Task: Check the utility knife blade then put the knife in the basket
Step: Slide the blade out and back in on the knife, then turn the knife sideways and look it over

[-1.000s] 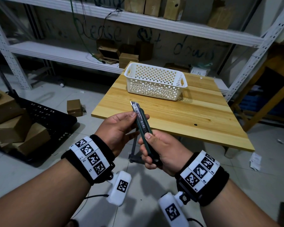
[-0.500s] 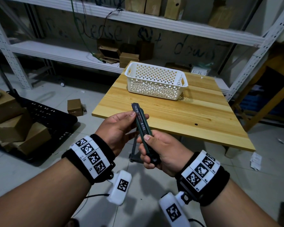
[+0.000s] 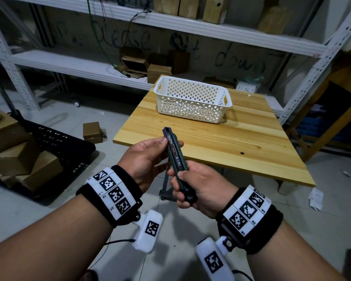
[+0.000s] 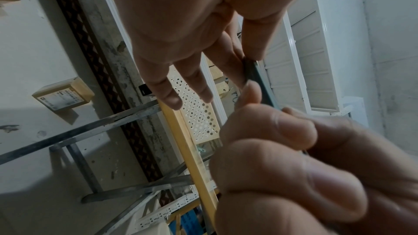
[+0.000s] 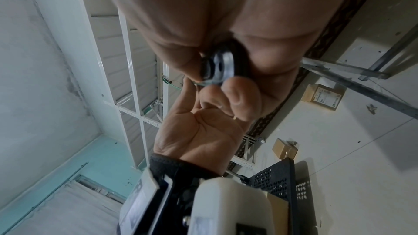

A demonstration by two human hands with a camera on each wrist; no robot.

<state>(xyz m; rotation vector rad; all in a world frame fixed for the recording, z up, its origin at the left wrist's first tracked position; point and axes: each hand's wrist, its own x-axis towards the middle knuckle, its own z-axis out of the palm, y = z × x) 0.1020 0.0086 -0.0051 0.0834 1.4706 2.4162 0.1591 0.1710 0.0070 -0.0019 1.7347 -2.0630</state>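
- The left hand (image 3: 148,157) is kept to the left of the knife. The top part of the utility knife (image 3: 175,157) is pinched between its thumb and a finger, which is seen best in the left wrist view; its other fingers (image 4: 165,92) are left loose and nearly straight. The tip is probably held this way so it stays steady while it is looked at.
- The knife is held up in the air between the two hands, with its tip pointed away from the person and toward the basket. No blade is seen sticking out of the tip, so the blade seems to be pulled inside. That would make it safe to carry.
- The right hand (image 3: 197,189) is wrapped around the bottom part of the knife, with the thumb laid along the handle. The round black end of the knife (image 5: 218,68) is seen poking out of the curled fingers in the right wrist view. The handle is likely gripped here so the slider can be pushed by the thumb.
- The white basket (image 3: 193,110) is set on the wooden desk (image 3: 231,147), well beyond both hands and a bit to the right. It looks empty, though part of its floor is hidden by the near wall. The knife has not been put in it yet, so that step is thought to be next.
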